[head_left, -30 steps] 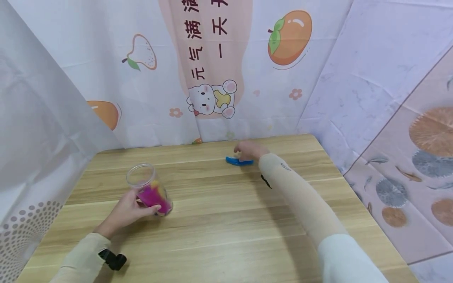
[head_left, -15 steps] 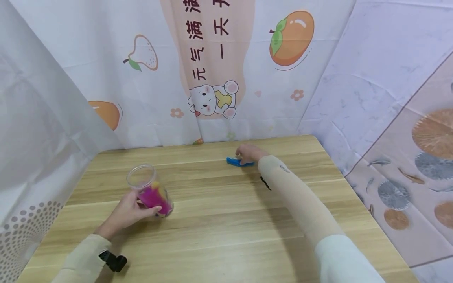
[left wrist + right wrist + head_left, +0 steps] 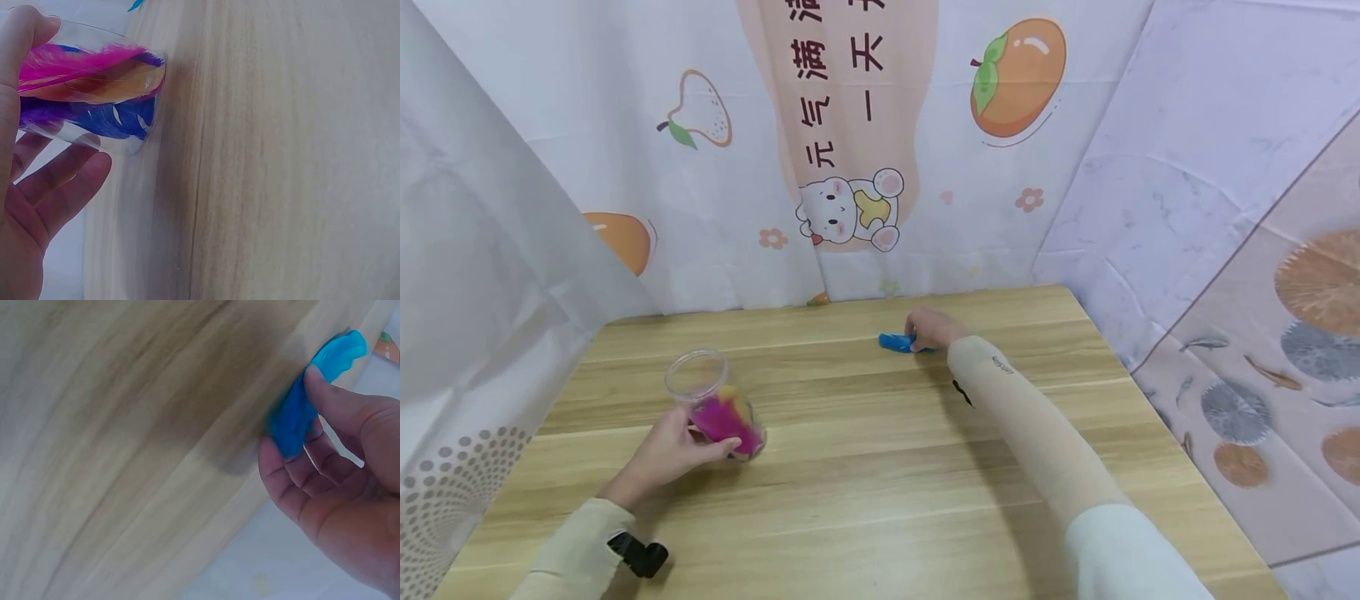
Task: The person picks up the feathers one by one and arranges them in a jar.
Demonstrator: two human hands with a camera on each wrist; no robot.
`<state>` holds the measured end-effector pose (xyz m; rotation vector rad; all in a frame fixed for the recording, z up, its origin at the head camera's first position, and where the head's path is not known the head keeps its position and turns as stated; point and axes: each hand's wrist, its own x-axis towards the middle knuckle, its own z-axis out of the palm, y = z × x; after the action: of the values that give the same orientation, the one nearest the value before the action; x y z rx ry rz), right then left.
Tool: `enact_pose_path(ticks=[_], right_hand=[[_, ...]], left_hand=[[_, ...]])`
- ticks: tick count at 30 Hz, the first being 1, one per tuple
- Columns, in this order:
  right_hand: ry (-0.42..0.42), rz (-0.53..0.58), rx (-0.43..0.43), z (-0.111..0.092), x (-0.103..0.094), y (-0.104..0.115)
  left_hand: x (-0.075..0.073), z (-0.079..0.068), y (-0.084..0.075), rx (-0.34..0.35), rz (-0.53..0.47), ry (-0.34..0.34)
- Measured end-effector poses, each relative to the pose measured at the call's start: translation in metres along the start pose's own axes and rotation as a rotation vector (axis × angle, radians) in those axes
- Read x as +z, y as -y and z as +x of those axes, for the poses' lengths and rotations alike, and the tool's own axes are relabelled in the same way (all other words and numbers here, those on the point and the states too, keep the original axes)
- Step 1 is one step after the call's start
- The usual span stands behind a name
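On the left of the head view, my left hand (image 3: 666, 450) holds a clear cup (image 3: 700, 390), which leans back with its mouth upward and to the left. Inside are pink feathers (image 3: 81, 65), an orange feather (image 3: 115, 84) and dark blue feathers (image 3: 122, 119), best seen in the left wrist view. Near the table's far edge, my right hand (image 3: 934, 328) pinches a bright blue feather (image 3: 294, 422) between thumb and fingers. Its pale quill (image 3: 340, 450) shows below the thumb in the right wrist view. The fingers cover part of the feather.
Both hands are over a wood-grain table (image 3: 850, 467). A printed curtain (image 3: 715, 208) hangs along its far edge, with more cloth (image 3: 1232, 333) on the right side. A small black wrist device (image 3: 638, 553) is strapped over the left sleeve.
The right hand's fingers have closed onto the blue feather, and the hand has shifted slightly to the right. The left hand and the cup stay nearly where they were.
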<state>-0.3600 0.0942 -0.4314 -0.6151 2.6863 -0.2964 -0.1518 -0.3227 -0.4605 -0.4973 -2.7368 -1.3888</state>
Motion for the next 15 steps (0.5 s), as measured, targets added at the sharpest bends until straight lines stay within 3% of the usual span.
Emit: enact_pose_path(ticks=[6,15], right_hand=[[0.005,0.039,0.032,-0.0048,-0.0025,0.0037],[0.001,0.0,0.023,-0.006,0.0001,0.0061]], left_hand=[[-0.0024,-0.0007,0.0022,0.003,0.004,0.002],[-0.0018,-0.0012,0.0019,-0.003,0.008,0.0]])
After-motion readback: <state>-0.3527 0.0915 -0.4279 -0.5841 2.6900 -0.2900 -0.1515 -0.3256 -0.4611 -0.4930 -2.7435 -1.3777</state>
